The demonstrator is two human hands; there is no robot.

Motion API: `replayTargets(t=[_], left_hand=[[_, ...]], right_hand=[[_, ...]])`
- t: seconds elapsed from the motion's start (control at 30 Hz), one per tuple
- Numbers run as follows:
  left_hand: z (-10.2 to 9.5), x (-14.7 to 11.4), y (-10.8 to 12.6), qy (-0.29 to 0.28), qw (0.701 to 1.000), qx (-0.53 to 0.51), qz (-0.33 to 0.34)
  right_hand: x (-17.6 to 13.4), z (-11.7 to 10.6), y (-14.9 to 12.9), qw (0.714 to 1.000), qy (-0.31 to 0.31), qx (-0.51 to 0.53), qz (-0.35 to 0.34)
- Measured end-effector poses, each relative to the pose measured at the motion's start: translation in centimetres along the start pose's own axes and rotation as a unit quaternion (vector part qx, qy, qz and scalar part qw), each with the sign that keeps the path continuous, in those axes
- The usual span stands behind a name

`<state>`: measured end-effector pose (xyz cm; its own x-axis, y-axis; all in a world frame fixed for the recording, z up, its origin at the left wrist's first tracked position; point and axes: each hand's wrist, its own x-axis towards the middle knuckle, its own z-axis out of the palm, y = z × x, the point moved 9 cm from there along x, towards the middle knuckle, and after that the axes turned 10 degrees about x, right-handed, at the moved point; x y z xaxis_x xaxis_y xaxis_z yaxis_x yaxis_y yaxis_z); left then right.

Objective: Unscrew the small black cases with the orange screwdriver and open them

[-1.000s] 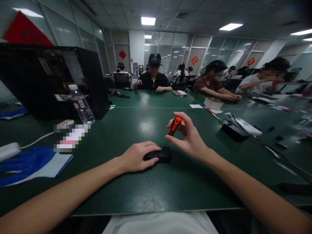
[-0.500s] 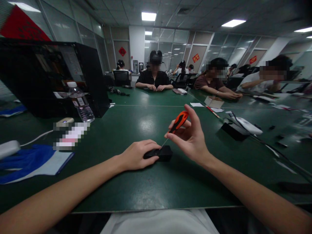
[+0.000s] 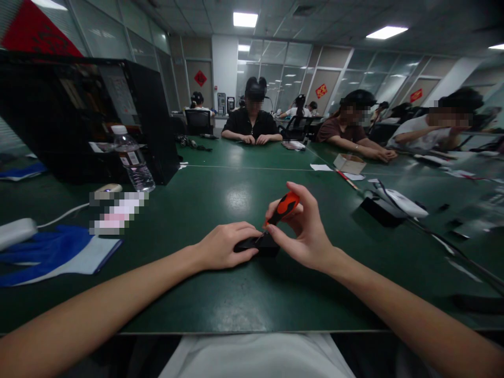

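Observation:
A small black box-like part lies on the green table before me. My left hand grips its left end, the thumb on the near side and the fingers over the far side. In my right hand is a screwdriver with an orange and black handle, held between thumb and fingers. It is tilted, its thin shaft pointing down and left. The tip is at the top of the black part, close to my left fingertips; exactly what it touches is too small to tell.
At the left stand an open black computer case and a water bottle, with a blue and white glove nearer. A white device on a black box and cables lie right. A small carton stands farther back. Several people sit around.
My right hand has moved the screwdriver down and left, its handle now lower and nearer the black part. My left hand keeps its hold. The view has shifted slightly.

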<state>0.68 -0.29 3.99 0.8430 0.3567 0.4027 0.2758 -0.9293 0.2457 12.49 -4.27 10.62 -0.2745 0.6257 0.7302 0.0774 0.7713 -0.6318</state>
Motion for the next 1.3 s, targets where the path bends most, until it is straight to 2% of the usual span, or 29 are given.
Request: replayTargets(t=[0.17,0.33,0.53,1.3], left_hand=[[0.1,0.0,0.0,0.001,1.000,0.001,0.002],[0.0,0.0,0.0,0.007,1.000,-0.005,0.008],[-0.1,0.0,0.1,0.003,1.000,-0.004,0.007],[-0.1,0.0,0.2,0.007,1.000,0.003,0.017]], right_hand=[[0.0,0.0,-0.2,1.000,-0.006,-0.001,-0.017],[0.0,0.1,-0.7,0.997,-0.019,0.010,-0.075],[-0.2,0.3,-1.0,0.995,-0.031,0.012,-0.095],[-0.3,0.3,-1.0,0.995,-0.028,0.027,-0.096]])
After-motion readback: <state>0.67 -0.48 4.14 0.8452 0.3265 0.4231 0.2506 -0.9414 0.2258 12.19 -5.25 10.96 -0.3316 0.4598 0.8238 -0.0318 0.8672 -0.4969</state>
